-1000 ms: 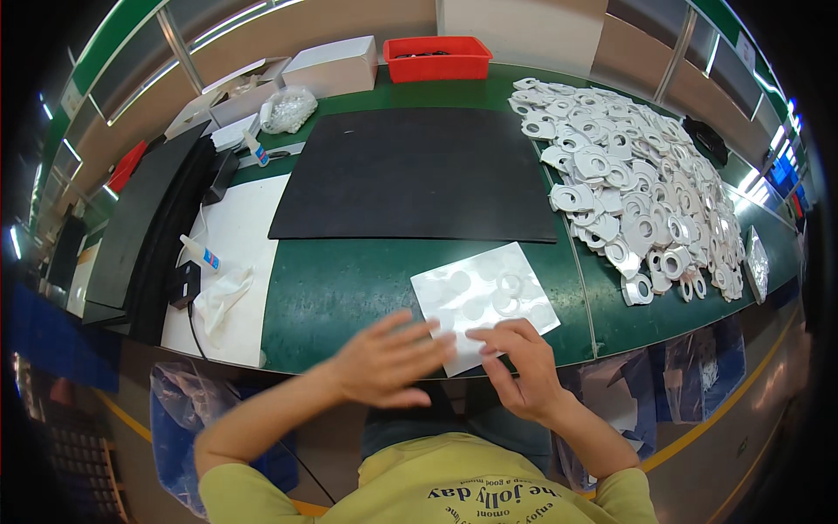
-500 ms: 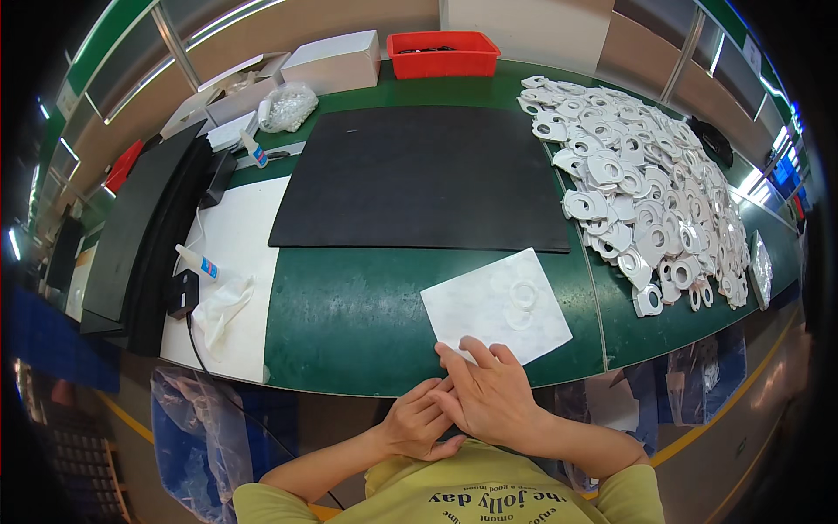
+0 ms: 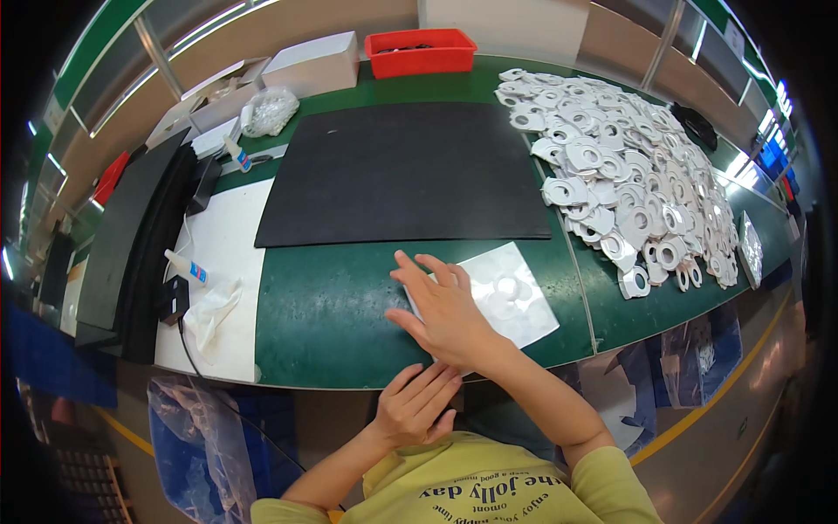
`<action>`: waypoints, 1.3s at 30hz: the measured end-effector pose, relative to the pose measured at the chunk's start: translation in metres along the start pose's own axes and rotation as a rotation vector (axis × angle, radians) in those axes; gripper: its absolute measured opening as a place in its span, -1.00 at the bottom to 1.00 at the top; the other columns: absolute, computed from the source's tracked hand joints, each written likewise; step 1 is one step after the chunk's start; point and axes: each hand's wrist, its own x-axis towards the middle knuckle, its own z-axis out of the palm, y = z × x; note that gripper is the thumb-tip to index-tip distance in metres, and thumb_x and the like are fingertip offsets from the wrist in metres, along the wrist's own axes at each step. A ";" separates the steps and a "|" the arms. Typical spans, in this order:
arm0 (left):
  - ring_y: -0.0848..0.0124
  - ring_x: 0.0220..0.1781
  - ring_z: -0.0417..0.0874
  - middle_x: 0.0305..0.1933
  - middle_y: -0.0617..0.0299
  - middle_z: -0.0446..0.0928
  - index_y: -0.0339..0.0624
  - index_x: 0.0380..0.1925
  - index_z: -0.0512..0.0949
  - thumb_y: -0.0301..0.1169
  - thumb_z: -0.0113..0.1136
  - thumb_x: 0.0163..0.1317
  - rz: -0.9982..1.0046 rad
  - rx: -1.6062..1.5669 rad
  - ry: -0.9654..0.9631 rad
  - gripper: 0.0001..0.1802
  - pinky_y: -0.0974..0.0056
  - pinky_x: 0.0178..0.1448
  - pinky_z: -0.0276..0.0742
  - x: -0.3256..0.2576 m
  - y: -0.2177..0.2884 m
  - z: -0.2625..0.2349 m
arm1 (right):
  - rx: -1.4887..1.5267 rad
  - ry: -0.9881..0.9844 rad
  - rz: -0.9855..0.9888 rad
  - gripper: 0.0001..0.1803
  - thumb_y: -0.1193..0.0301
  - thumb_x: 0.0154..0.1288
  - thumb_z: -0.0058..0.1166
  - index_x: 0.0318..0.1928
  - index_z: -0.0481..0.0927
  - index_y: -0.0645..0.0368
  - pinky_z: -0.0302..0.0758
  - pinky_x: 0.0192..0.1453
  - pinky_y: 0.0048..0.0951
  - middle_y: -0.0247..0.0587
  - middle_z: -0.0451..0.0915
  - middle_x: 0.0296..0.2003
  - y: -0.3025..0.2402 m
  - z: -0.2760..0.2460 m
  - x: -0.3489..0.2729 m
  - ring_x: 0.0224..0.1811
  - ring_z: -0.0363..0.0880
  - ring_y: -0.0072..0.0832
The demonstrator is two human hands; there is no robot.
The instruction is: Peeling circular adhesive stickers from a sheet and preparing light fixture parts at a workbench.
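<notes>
My right hand (image 3: 449,314) reaches over the left part of a white sheet (image 3: 529,313), its fingers spread and nothing in them. The sheet lies slantwise on the green table; faint ring shapes show on its surface. Close to my body, at the table's front edge, is my left hand (image 3: 413,406). Its fingers lie side by side, slightly bent, with the thumb apart, and no held thing is visible. The left fingertips are just below my right wrist; whether they touch it is hard to see.
A black mat (image 3: 406,175) covers the table's middle. On the right spreads a heap of white ring-ended flat pieces (image 3: 633,175). Glue bottles (image 3: 187,267) and a crumpled cloth (image 3: 212,316) lie left. Behind are a red bin (image 3: 421,54) and a white box (image 3: 312,66).
My hands, together half a second ago, have come apart. The right one has moved forward and left over the sheet, fingers spreading. My left hand stays near my body. The whole view has shifted slightly.
</notes>
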 end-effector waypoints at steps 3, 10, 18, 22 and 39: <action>0.18 -0.01 0.64 -0.10 0.06 0.61 -0.25 -0.20 0.58 -0.42 0.18 -0.03 -0.195 -0.044 0.109 -0.67 0.07 0.18 0.42 -0.001 -0.003 -0.016 | 0.154 -0.061 -0.057 -0.53 0.26 0.19 0.19 0.08 0.46 0.16 0.36 0.14 -0.20 -0.15 0.56 -0.01 0.025 -0.057 -0.021 0.11 0.41 -0.15; 0.08 0.02 0.60 -0.09 -0.01 0.61 -0.32 -0.06 0.48 -0.48 0.14 0.14 -0.650 -0.353 0.058 -0.67 0.04 0.25 0.35 -0.002 -0.025 -0.074 | 0.024 -0.406 -0.330 -0.61 0.36 0.04 0.24 -0.07 0.55 0.14 0.41 0.05 -0.32 -0.23 0.58 -0.08 0.029 -0.107 -0.108 -0.04 0.52 -0.31; 0.10 0.23 0.45 0.20 -0.08 0.43 -0.32 0.06 0.42 -0.44 0.07 0.25 -0.638 -0.382 0.235 -0.62 0.16 0.30 0.29 0.005 0.005 -0.071 | 0.059 -0.082 -0.151 -0.78 0.45 -0.16 0.35 -0.39 0.66 0.11 0.36 -0.53 -0.53 -0.46 0.57 -0.57 -0.020 -0.126 -0.103 -0.52 0.51 -0.51; 0.05 0.37 0.27 0.32 -0.12 0.26 -0.31 0.17 0.34 -0.41 0.07 0.27 -0.631 -0.472 0.180 -0.53 0.13 0.37 0.18 0.023 0.019 -0.080 | 0.841 -0.351 0.665 -0.73 0.40 -0.01 0.43 -0.62 0.59 0.25 0.25 -0.60 -0.65 -0.46 0.48 -0.71 -0.031 -0.146 -0.067 -0.62 0.37 -0.79; 0.09 0.20 0.38 0.23 0.03 0.41 -0.30 0.12 0.42 -0.38 0.06 0.27 -0.138 0.085 -0.219 -0.57 0.13 0.28 0.30 0.127 -0.038 -0.013 | 1.321 0.037 1.043 -0.64 0.41 0.30 0.14 0.05 0.49 0.34 0.31 -0.60 -0.78 -0.39 0.56 -0.46 0.076 -0.165 -0.063 -0.62 0.37 -0.80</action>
